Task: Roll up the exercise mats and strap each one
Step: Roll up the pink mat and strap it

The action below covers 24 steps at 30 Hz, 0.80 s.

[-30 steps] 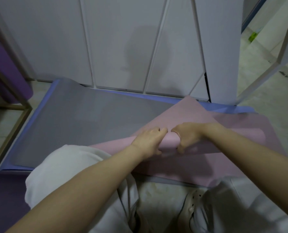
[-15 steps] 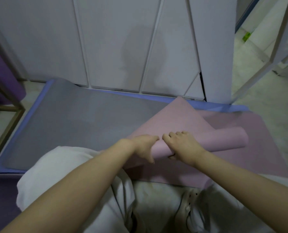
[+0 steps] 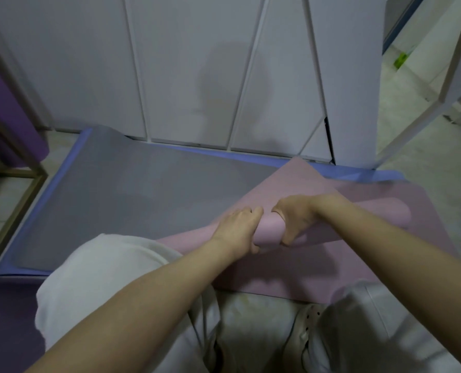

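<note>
A pink exercise mat (image 3: 299, 184) lies on the floor, partly rolled into a tube (image 3: 269, 231) that runs from centre to right. My left hand (image 3: 238, 228) grips the roll with fingers curled over its top. My right hand (image 3: 293, 219) grips the roll just to the right, thumb underneath. The two hands almost touch. Under the pink mat lies a flat grey mat (image 3: 132, 195) with a blue underside (image 3: 70, 157) showing at its edges. No strap is in view.
White cabinet doors (image 3: 186, 76) stand right behind the mats. A purple rolled mat (image 3: 6, 122) leans in a metal rack (image 3: 22, 184) at the left. A dark purple mat (image 3: 6, 319) lies at the bottom left. My knees and a shoe (image 3: 304, 321) are below.
Both hands shifted their hold on the pink roll, and the right hand turned from lying on top to gripping it. The view moved slightly.
</note>
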Each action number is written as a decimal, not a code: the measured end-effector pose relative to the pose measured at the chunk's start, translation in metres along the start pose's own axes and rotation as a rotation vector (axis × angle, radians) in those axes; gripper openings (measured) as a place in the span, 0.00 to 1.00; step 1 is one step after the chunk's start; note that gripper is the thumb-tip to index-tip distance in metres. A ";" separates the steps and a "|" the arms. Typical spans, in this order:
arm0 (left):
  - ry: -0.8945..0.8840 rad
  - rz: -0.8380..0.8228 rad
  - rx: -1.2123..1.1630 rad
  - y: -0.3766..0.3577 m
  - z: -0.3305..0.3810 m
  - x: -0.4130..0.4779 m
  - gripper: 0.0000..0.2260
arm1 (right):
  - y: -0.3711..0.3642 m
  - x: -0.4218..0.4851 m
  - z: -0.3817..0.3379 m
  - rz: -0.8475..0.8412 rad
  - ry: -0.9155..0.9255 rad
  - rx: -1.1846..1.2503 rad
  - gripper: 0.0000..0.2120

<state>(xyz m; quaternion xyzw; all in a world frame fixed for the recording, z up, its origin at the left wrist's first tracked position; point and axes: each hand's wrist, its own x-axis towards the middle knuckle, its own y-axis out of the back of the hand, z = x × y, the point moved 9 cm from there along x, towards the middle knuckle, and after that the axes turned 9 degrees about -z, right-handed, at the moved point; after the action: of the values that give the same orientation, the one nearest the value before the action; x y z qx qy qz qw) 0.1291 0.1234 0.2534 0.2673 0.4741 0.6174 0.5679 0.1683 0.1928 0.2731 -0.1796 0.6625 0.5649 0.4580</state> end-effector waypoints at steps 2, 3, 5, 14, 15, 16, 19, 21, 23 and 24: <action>0.011 -0.074 -0.088 -0.005 -0.005 0.004 0.26 | -0.003 0.000 -0.004 0.031 -0.002 -0.039 0.22; 0.018 -0.113 -0.114 -0.007 -0.008 0.006 0.26 | -0.003 -0.003 -0.007 0.075 -0.007 -0.067 0.24; 0.020 -0.177 -0.133 -0.008 -0.009 0.009 0.26 | -0.001 -0.010 -0.012 0.212 -0.030 -0.182 0.26; -0.062 -0.522 -0.279 -0.017 -0.005 -0.001 0.28 | -0.015 -0.045 -0.036 0.683 0.008 -0.393 0.34; -0.063 -0.501 -0.240 -0.019 -0.003 -0.003 0.29 | -0.019 -0.044 -0.036 0.647 0.009 -0.386 0.35; -0.059 -0.463 -0.198 -0.021 0.000 -0.004 0.29 | -0.021 -0.044 -0.035 0.608 0.003 -0.377 0.35; -0.039 -0.288 -0.099 -0.021 0.006 -0.008 0.31 | -0.019 -0.036 -0.025 0.495 0.008 -0.300 0.29; -0.018 -0.143 0.003 -0.012 0.009 -0.011 0.33 | -0.013 -0.031 -0.020 0.430 0.009 -0.232 0.27; -0.010 -0.013 0.076 -0.002 0.013 -0.012 0.35 | -0.001 -0.029 -0.018 0.385 0.001 -0.218 0.27; -0.013 0.036 0.106 0.002 0.016 -0.012 0.35 | 0.003 -0.027 -0.017 0.346 0.002 -0.212 0.27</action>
<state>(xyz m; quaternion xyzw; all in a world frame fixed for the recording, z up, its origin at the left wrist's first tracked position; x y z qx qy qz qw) 0.1445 0.1160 0.2638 0.3095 0.4976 0.5998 0.5448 0.1735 0.1704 0.2955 -0.1112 0.6206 0.7016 0.3319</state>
